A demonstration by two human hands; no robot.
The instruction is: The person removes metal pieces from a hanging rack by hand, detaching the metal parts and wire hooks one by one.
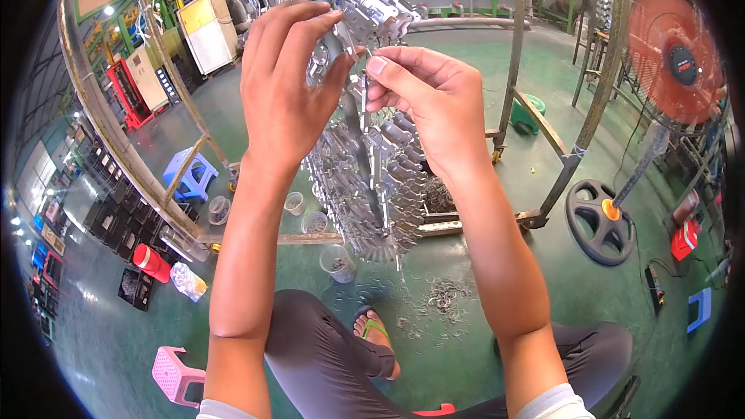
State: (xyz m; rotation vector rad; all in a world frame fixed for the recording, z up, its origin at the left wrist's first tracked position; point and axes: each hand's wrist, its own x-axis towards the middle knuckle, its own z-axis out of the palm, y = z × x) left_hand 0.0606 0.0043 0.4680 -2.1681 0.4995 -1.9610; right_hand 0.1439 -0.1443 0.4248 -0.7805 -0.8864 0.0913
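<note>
A tall hanging rack [365,163] stands in front of me, densely hung with small shiny metal parts [396,140]. My left hand [283,77] is raised at its upper left side. Its fingers are curved, and the thumb is apart from the fingertips, close to the rack's middle. Across from it, my right hand [434,93] has thumb and forefinger pinched together beside a narrow metal strip on the rack. Whatever lies in that pinch is too small to make out. More metal parts [376,4] hang above both hands.
Thin curved metal pieces [446,295] lie scattered on the floor near my foot. Clear plastic tubs [337,264] stand by the metal frame [310,239] around the rack. A red-bladed fan [675,58] is at right, a blue stool [190,173] at left, a pink stool [177,376] at lower left.
</note>
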